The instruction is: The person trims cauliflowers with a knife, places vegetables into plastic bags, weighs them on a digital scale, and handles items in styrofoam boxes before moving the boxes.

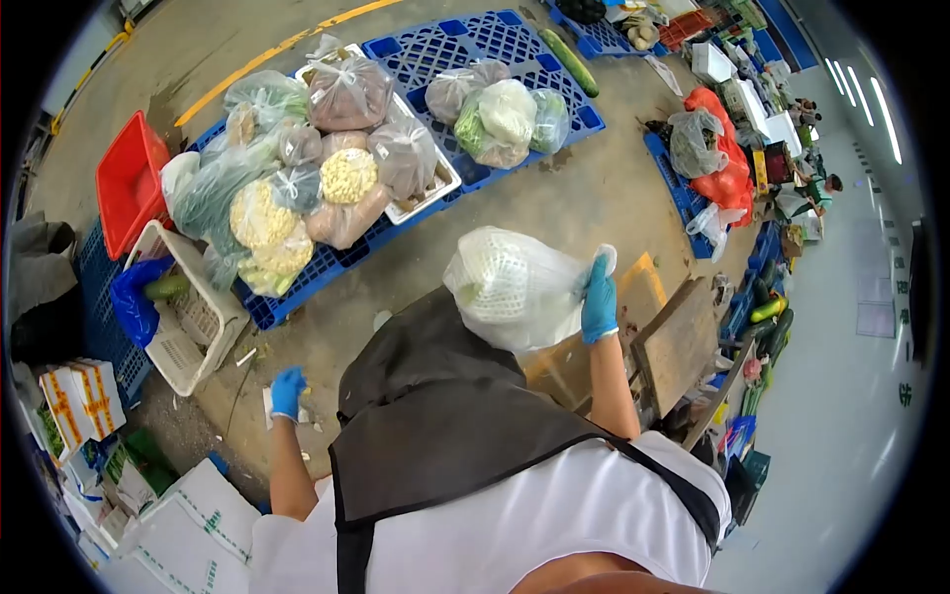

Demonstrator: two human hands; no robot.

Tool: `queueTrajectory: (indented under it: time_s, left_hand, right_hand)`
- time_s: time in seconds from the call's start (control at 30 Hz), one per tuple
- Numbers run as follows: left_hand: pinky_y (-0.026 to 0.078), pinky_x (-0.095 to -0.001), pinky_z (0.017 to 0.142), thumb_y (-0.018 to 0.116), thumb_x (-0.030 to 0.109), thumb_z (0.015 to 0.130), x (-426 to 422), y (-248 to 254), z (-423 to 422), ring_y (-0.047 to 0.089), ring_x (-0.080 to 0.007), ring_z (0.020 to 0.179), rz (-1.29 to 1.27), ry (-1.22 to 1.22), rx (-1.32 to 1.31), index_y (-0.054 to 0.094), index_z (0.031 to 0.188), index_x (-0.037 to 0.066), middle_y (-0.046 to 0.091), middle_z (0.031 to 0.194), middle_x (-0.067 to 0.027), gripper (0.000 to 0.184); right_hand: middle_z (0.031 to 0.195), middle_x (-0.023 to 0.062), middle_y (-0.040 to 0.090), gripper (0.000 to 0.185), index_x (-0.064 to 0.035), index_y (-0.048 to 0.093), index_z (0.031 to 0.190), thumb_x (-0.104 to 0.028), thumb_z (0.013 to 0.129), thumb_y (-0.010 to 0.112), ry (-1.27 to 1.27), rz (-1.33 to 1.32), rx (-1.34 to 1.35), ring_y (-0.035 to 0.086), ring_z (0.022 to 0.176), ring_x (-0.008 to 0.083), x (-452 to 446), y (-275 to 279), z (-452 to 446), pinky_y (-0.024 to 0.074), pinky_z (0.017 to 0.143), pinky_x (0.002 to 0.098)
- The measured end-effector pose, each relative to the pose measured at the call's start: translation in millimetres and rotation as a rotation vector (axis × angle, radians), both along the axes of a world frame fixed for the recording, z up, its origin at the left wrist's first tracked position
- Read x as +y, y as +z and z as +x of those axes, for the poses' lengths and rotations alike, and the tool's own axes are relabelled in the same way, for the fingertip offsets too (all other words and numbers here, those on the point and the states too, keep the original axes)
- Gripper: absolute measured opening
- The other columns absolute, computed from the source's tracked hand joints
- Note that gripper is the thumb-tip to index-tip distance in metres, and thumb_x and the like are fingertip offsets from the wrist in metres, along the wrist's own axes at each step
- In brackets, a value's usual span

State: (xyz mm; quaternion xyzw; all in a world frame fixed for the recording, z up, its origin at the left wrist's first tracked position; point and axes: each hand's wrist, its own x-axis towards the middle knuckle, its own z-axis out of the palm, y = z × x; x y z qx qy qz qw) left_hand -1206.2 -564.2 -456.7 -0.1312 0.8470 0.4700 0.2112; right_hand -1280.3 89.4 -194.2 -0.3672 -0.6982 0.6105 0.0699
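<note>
My right hand (601,300), in a blue glove, is closed around the gathered neck of a white plastic bag (515,287). The bag is full, and a pale netted or ribbed shape shows through it. It hangs in front of my dark apron (435,396). My left hand (287,392), also gloved in blue, is low on the left with its fingers curled; whatever it may hold is too small to tell. Something white shows beside it. Bagged vegetables (262,213) are heaped ahead, partly over a white foam tray (447,178).
Blue pallets (584,111) carry more bagged greens (505,124) and a long green gourd (568,62). At left are a red bin (134,183) and a beige crate (236,315). A wooden board (678,342) stands at right. Distant people (823,188) are at far right.
</note>
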Motion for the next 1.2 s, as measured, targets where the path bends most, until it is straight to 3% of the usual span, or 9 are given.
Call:
queueTrajectory:
  time_s: [0.17,0.27,0.37,0.47,0.63,0.73,0.83,1.13,1.2]
  left_hand:
    - [0.047,-0.0284,0.069,0.059,0.02,0.088,90,110,-144,0.058,-0.0147,0.077,0.356,0.538,0.071,0.065,0.112,0.002,0.064,0.087,-0.0047,0.03]
    - [0.044,-0.0277,0.064,0.057,0.019,0.089,86,44,-107,0.051,-0.0125,0.07,0.147,0.405,-0.028,0.066,0.103,0.004,0.058,0.081,-0.0036,0.022]
    - [0.052,-0.04,0.066,0.053,0.023,0.088,127,36,-14,0.065,-0.0275,0.071,-0.946,-0.642,-0.234,0.066,0.085,0.006,0.067,0.079,-0.0118,0.022]
    - [0.052,-0.0431,0.072,0.06,0.027,0.083,198,67,52,0.066,-0.0349,0.082,-0.289,-0.16,-0.431,0.069,0.091,0.012,0.068,0.09,-0.0154,0.018]
    - [0.052,-0.0419,0.073,0.06,0.018,0.082,280,112,46,0.065,-0.0339,0.084,-0.289,-0.297,-0.292,0.067,0.101,0.016,0.068,0.092,-0.011,0.02]
    - [0.051,-0.0396,0.061,0.061,0.021,0.086,299,131,12,0.065,-0.0257,0.075,-0.348,-0.415,-0.309,0.064,0.106,0.016,0.068,0.086,-0.0047,0.021]
    - [0.045,-0.0251,0.057,0.061,0.026,0.092,316,159,-30,0.063,-0.0128,0.074,0.427,0.808,-0.883,0.064,0.11,0.009,0.067,0.086,-0.0009,0.026]
    - [0.051,-0.0269,0.066,0.055,0.016,0.096,234,134,-23,0.064,-0.0179,0.08,0.631,0.824,-0.883,0.059,0.122,-0.001,0.066,0.094,-0.011,0.031]
    - [0.053,-0.0302,0.07,0.057,0.015,0.094,206,117,-34,0.064,-0.0188,0.081,0.485,0.695,-0.865,0.06,0.12,-0.002,0.067,0.092,-0.011,0.031]
  right_hand:
    - [0.079,-0.0065,0.053,0.053,-0.0087,0.061,0.112,-0.056,0.097,0.043,-0.105,-0.169,0.167,0.047,0.069,0.0042,69,-35,-199,0.0387,0.059,0.0208]
    - [0.093,-0.0053,0.057,0.057,-0.0091,0.054,0.132,-0.052,0.097,0.046,0.032,-0.228,0.044,0.042,0.067,0.0049,131,-58,-387,0.0355,0.057,0.02]
    - [0.077,-0.005,0.053,0.047,-0.0115,0.061,0.114,-0.053,0.096,0.048,0.078,-0.135,0.189,0.04,0.059,0.0056,164,-77,-517,0.0333,0.051,0.0243]
    - [0.061,-0.0008,0.052,0.056,-0.0061,0.063,0.076,-0.057,0.093,0.048,0.12,0.166,-0.022,0.045,0.053,0.0114,177,-60,-610,0.037,0.052,0.0284]
    - [0.073,0.0194,0.066,0.059,0.001,0.068,0.081,-0.054,0.092,0.048,0.24,0.267,0.044,0.063,0.068,0.0321,229,-212,-735,0.0481,0.068,0.0403]
    - [0.089,0.0262,0.067,0.052,0.0002,0.07,0.093,-0.047,0.092,0.049,0.428,0.689,0.071,0.064,0.086,0.0416,256,-335,-766,0.0487,0.079,0.0453]
    - [0.101,0.0214,0.067,0.043,-0.0086,0.07,0.105,-0.043,0.093,0.047,0.528,0.729,-0.051,0.063,0.095,0.0388,252,-406,-759,0.0477,0.085,0.0436]
    - [0.093,0.0183,0.068,0.019,-0.0051,0.068,0.09,-0.014,0.082,0.054,1.588,0.969,-0.056,0.066,0.079,0.0352,141,-434,-585,0.0522,0.07,0.0433]
    - [0.092,0.0201,0.067,0.025,-0.0065,0.067,0.092,-0.025,0.09,0.05,1.421,0.416,-0.288,0.064,0.078,0.036,131,-419,-504,0.0502,0.069,0.0442]
